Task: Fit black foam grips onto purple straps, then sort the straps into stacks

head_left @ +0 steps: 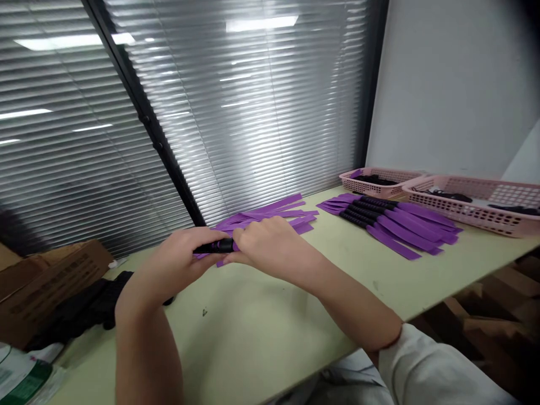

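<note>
Both hands are raised over the near part of the table, close together. My left hand is closed around one end of a purple strap with a black ribbed sleeve. At the sleeve's other end, my right hand pinches it, and a bit of purple shows by the fingers. The rest of the held strap is mostly hidden by the hands. Just behind them lies a loose pile of flat purple straps. Farther right, several purple straps with black ribbed middles lie side by side.
Two pink plastic baskets, one behind the other, hold black items at the back right. At left are a cardboard box, black material and a green-and-white package. Window blinds rise behind the pale table.
</note>
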A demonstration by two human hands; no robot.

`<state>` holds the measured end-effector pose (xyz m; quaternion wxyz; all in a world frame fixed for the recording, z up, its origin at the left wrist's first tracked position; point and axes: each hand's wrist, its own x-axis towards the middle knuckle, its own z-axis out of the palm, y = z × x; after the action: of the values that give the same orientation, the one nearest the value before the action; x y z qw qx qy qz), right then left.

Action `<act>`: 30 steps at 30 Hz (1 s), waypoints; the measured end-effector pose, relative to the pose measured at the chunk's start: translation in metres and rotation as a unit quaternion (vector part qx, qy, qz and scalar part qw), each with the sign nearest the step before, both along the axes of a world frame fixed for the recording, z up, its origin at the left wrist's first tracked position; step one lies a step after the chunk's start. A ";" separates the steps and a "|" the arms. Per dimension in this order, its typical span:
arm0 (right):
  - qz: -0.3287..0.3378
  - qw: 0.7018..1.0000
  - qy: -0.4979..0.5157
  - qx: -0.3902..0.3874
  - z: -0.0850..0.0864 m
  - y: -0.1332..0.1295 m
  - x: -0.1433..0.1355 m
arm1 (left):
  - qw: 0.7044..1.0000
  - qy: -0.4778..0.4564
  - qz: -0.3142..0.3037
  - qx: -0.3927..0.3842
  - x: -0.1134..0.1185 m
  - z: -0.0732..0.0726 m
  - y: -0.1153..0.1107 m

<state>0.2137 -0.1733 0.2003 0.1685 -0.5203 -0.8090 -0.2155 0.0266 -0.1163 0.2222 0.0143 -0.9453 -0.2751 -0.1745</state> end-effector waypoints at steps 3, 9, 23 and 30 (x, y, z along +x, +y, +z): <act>-0.008 1.000 0.000 0.002 -0.002 -0.002 0.001 | 1.000 -0.001 -0.013 -0.011 0.001 0.000 0.001; -0.010 1.000 0.008 0.007 -0.003 -0.005 0.001 | 1.000 -0.007 -0.024 -0.013 0.002 -0.003 0.002; -0.014 0.999 0.008 -0.028 -0.002 -0.007 0.002 | 0.999 0.014 -0.037 -0.012 0.005 -0.007 0.006; -0.018 1.000 0.012 -0.008 -0.004 -0.006 0.002 | 0.998 0.011 -0.054 -0.019 0.009 -0.008 0.004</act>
<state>0.2154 -0.1789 0.1962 0.1703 -0.5385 -0.7991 -0.2062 0.0358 -0.1127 0.2143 -0.0104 -0.9607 -0.2272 -0.1591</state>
